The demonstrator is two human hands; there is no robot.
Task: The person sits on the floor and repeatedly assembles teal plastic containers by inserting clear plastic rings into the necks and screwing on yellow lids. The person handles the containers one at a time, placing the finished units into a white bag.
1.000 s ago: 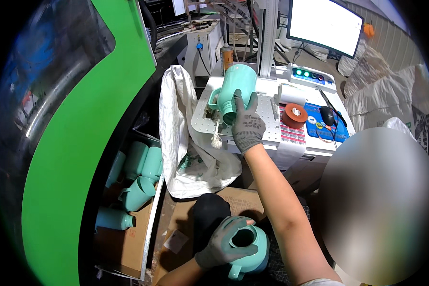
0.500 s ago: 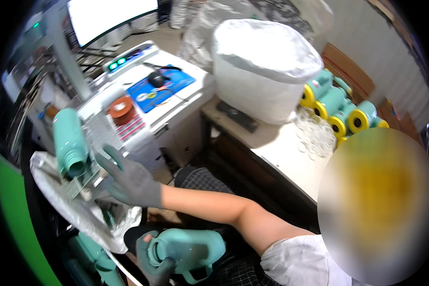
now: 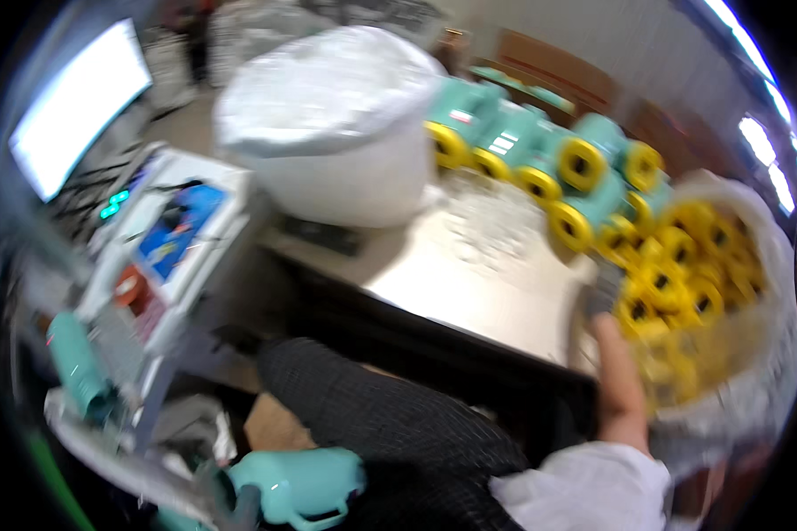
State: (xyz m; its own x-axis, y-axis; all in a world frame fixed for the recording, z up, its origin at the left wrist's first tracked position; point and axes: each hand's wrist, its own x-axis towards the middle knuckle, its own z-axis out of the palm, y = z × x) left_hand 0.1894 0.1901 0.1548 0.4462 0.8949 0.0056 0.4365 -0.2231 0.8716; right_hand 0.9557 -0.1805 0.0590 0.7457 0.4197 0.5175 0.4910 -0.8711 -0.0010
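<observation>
The right hand point(image 3: 604, 296) reaches into a big clear bag point(image 3: 753, 372) full of yellow caps point(image 3: 682, 283); its fingers are hidden, so I cannot tell its grip. The left hand point(image 3: 226, 496) wraps around a teal part point(image 3: 301, 485) low down.

A teal moulded plastic housing point(image 3: 297, 485) is seen low in the view, lying on its side at the knee, with a rounded body, a dark slot along its underside and a small pale dot on its flank; its left end is gripped by a grey-gloved hand point(image 3: 230, 500). Yellow ring-shaped caps point(image 3: 682, 283) with dark centre holes are heaped in a clear plastic bag point(image 3: 770, 354) at the table's right edge, blurred by motion.
</observation>
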